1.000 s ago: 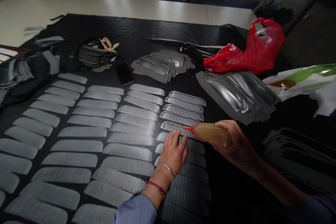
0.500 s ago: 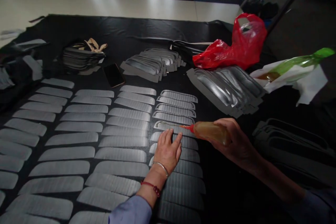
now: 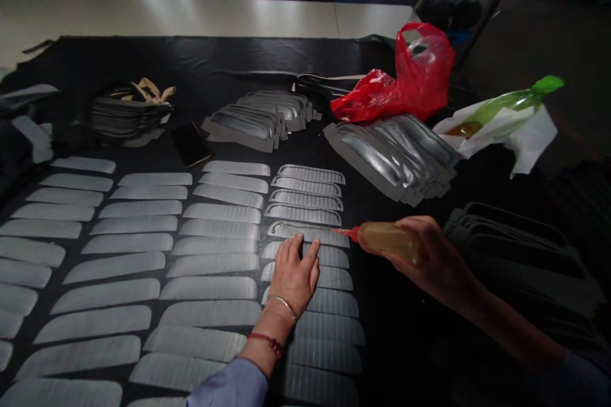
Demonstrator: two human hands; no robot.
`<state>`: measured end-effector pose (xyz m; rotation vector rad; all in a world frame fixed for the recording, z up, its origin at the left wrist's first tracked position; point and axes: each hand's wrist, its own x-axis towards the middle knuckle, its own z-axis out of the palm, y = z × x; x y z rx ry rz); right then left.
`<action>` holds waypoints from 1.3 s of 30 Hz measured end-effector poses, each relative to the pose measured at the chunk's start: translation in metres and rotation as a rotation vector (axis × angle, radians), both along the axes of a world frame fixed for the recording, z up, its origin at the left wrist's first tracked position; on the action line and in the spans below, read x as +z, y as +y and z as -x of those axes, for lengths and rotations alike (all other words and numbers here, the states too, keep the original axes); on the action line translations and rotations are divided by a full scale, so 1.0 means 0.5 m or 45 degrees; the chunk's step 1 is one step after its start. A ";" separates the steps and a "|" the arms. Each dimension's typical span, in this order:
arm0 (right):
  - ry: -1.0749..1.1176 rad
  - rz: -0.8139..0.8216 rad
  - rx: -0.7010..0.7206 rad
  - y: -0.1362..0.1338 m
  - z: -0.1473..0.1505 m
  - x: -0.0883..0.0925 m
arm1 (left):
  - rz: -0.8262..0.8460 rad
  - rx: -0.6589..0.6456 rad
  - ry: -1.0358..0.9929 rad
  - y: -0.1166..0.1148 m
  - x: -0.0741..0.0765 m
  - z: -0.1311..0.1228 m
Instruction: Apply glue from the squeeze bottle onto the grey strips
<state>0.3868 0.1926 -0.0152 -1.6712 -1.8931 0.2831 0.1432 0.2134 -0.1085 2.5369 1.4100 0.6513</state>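
Observation:
My right hand is wrapped around a squeeze bottle of amber liquid, held nearly level. Its red nozzle points left, with the tip at the upper edge of a grey round-cornered strip, towards the right end. A thin wet line runs along that strip's top edge, with shiny drops at its left end. My left hand lies palm down with fingers spread, fingertips on the strip's lower edge. Above it, several strips in the same column carry a dark line around their edges.
Columns of plain grey strips cover the black sheet. Behind them are a phone, stacked grey pieces, more stacked pieces, a red plastic bag and a green bottle on white paper. Dark cut frames lie at right.
The nozzle has moved right along the strip's top edge, and the wet line is longer. My left hand keeps its place on the strip. The whole view has shifted slightly.

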 end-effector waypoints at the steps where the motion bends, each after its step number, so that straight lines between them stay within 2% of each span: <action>1: -0.006 0.000 -0.006 -0.002 -0.001 0.001 | -0.003 -0.002 0.004 0.000 0.000 0.000; 15: 0.023 -0.001 -0.049 -0.041 -0.020 0.006 | -0.065 -0.040 0.048 0.002 -0.002 0.002; 25: 0.033 0.079 -0.067 -0.071 -0.037 -0.005 | -0.067 -0.044 0.023 0.002 -0.003 0.001; 34: 0.007 -0.006 -0.063 -0.035 -0.024 -0.003 | -0.053 -0.041 0.003 0.003 -0.001 0.002; 39: 0.042 -0.032 -0.025 -0.007 0.002 -0.021 | -0.030 -0.039 -0.001 0.002 0.001 0.001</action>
